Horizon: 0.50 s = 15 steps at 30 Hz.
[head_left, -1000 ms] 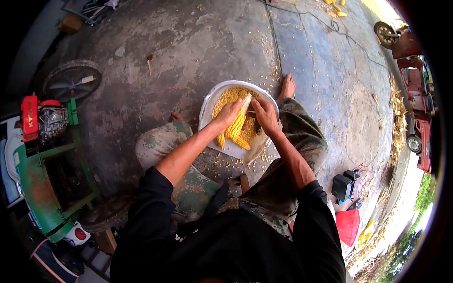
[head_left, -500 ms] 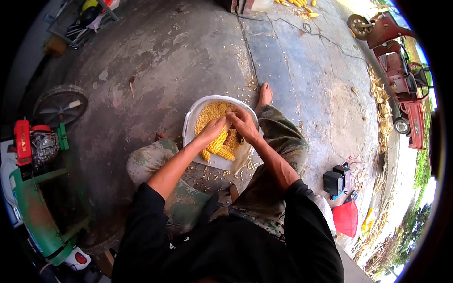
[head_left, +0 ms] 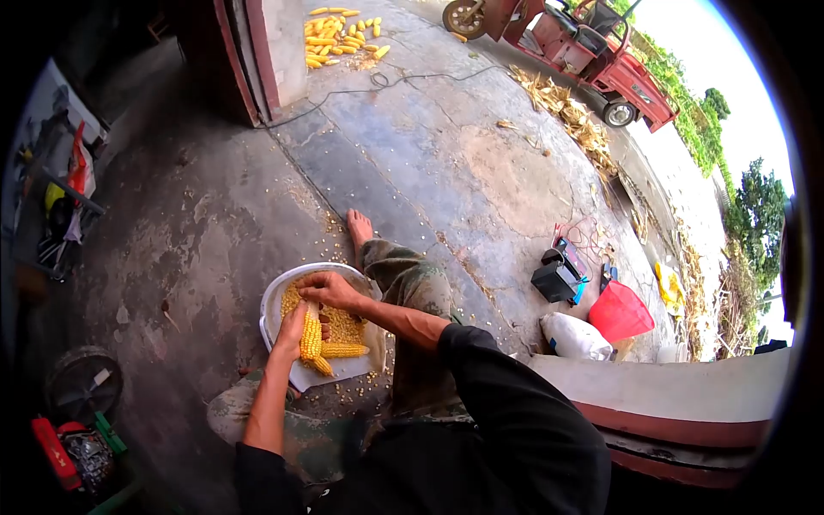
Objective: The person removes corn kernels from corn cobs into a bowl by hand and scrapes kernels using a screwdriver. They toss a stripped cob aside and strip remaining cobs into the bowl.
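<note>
A white basin (head_left: 265, 302) with loose yellow kernels (head_left: 345, 327) in it stands on the floor between my legs. Over it, my left hand (head_left: 292, 330) is closed around a corn cob whose upper end looks pale and stripped. The fingers of my right hand (head_left: 333, 290) are bent and pressed against that upper end; the fingertips are partly hidden. Below the hands, a full yellow corn cob (head_left: 311, 337) points down, and another corn cob (head_left: 344, 350) lies crosswise beside it. Which of these belongs to the left hand's grip is hard to make out.
Yellow cobs (head_left: 333, 39) lie heaped by a doorway pillar (head_left: 276, 51). A dark cable (head_left: 380, 81) crosses the floor. To the right are a black box (head_left: 555, 281), a white sack (head_left: 575, 338) and a red bucket-like object (head_left: 620, 312). A red three-wheeler (head_left: 592, 51) stands outside.
The view has swung right, so the basin and hands appear further left and lower. Both hands remain together at the cob over the basin.
</note>
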### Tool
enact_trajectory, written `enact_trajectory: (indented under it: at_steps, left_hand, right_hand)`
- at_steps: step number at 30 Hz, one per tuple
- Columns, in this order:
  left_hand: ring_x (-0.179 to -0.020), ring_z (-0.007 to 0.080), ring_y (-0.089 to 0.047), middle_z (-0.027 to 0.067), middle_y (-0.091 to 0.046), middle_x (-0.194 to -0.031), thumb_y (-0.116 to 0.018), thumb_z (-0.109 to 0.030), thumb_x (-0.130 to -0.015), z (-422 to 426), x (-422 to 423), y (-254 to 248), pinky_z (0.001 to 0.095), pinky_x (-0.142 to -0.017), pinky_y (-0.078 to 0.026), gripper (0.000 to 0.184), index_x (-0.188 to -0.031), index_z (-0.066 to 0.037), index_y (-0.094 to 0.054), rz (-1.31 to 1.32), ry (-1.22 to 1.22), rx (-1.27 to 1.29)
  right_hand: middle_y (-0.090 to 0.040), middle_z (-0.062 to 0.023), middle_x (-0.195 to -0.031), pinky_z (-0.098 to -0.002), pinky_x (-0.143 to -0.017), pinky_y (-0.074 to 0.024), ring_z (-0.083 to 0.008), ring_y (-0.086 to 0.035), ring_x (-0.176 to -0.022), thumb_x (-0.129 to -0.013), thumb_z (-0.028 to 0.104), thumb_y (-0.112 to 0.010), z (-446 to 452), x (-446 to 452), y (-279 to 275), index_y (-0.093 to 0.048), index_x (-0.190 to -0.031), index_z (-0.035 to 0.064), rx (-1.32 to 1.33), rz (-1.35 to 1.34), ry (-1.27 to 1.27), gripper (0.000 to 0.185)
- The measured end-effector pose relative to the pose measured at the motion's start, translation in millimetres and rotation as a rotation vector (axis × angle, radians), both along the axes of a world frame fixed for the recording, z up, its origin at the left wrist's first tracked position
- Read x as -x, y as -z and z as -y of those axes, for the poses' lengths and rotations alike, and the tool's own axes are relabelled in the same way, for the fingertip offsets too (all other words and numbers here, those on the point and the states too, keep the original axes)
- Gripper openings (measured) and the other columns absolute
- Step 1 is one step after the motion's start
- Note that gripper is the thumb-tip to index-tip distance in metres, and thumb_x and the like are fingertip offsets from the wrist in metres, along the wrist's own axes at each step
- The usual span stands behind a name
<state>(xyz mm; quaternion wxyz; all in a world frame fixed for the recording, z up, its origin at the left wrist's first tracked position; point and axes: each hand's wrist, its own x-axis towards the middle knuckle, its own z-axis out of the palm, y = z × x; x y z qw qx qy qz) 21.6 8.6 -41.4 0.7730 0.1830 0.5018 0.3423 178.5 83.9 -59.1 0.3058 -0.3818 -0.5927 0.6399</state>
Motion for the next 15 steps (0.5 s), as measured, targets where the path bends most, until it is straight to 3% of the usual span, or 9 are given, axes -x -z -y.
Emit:
enact_trajectory:
  at_steps: [1,4,10,13,15]
  left_hand:
    - [-0.064,0.0265,-0.068,0.0168,-0.067,-0.087,-0.033,-0.04,-0.104,2,-1,3,0.0388,-0.058,-0.061,0.046,-0.115,0.001,-0.053,0.025,-0.018,0.012]
    - [-0.072,0.0292,-0.068,0.0183,-0.066,-0.09,-0.033,-0.036,-0.104,5,-5,7,0.041,-0.063,-0.06,0.044,-0.117,0.001,-0.052,0.019,-0.092,0.039]
    - [-0.077,0.0313,-0.068,0.0195,-0.065,-0.094,-0.036,-0.033,-0.104,6,-9,4,0.0448,-0.068,-0.06,0.041,-0.118,0.002,-0.052,0.047,-0.124,0.097]
    - [-0.082,0.0305,-0.067,0.0174,-0.065,-0.099,-0.038,-0.037,-0.104,12,-13,-9,0.0438,-0.071,-0.059,0.043,-0.121,0.0,-0.052,0.114,-0.177,0.022]
    - [-0.087,0.0284,-0.067,0.0144,-0.064,-0.104,-0.041,-0.04,-0.103,21,-19,-26,0.042,-0.074,-0.059,0.044,-0.124,-0.002,-0.052,0.199,-0.31,0.028]
  right_hand:
    - [-0.071,-0.0076,-0.101,-0.0285,-0.084,-0.0509,-0.0125,-0.063,-0.092,-0.091,0.019,-0.068,-1,-1,-4,-0.068,-0.115,0.0004,0.016,0.018,-0.018,0.03]
    - [-0.072,-0.0076,-0.102,-0.0286,-0.084,-0.0509,-0.0118,-0.063,-0.091,-0.091,0.019,-0.067,2,-5,-16,-0.068,-0.114,0.0015,-0.168,0.113,-0.005,0.029]
    - [-0.073,-0.009,-0.101,-0.0293,-0.084,-0.0516,-0.0127,-0.065,-0.091,-0.091,0.018,-0.065,9,-5,-34,-0.069,-0.113,0.0021,-0.107,0.043,0.066,0.027]
    - [-0.072,-0.0132,-0.096,-0.0328,-0.081,-0.052,-0.0166,-0.066,-0.09,-0.094,0.028,-0.062,15,-5,-40,-0.069,-0.11,-0.0005,-0.171,0.046,0.18,0.034]
    - [-0.07,-0.0184,-0.093,-0.038,-0.078,-0.0512,-0.0239,-0.066,-0.087,-0.096,0.038,-0.054,15,-10,-44,-0.067,-0.107,-0.0039,-0.165,0.345,-0.001,0.045]
